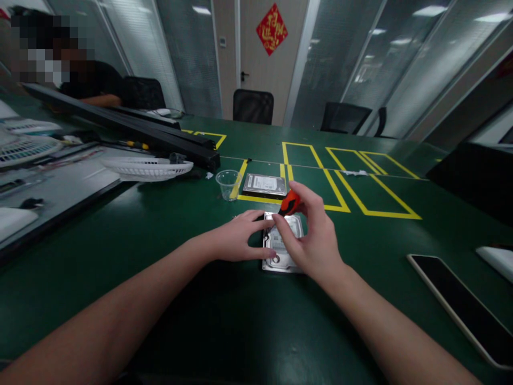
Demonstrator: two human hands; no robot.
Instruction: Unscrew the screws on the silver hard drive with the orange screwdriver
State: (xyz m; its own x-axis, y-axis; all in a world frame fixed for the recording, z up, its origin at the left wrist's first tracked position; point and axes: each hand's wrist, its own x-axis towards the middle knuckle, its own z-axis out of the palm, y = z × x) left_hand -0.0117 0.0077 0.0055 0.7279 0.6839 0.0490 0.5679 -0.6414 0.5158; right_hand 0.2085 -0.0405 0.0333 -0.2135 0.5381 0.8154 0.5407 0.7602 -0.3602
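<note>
A silver hard drive lies flat on the green table in front of me. My left hand rests at its left side, fingers stretched out and apart, with the thumb and a fingertip on the drive. In my right hand is a screwdriver with a red and black handle, gripped between thumb and fingers and tilted over the drive's upper left part. Its tip is hidden by my fingers. Just beyond sits a second hard drive, label up, inside a yellow taped outline. A clear plastic cup stands left of that drive.
A phone lies at the right. White slatted parts and long black bars occupy the left side, on and around a grey panel. Yellow tape outlines mark the far table. A person sits at the far left; chairs stand behind.
</note>
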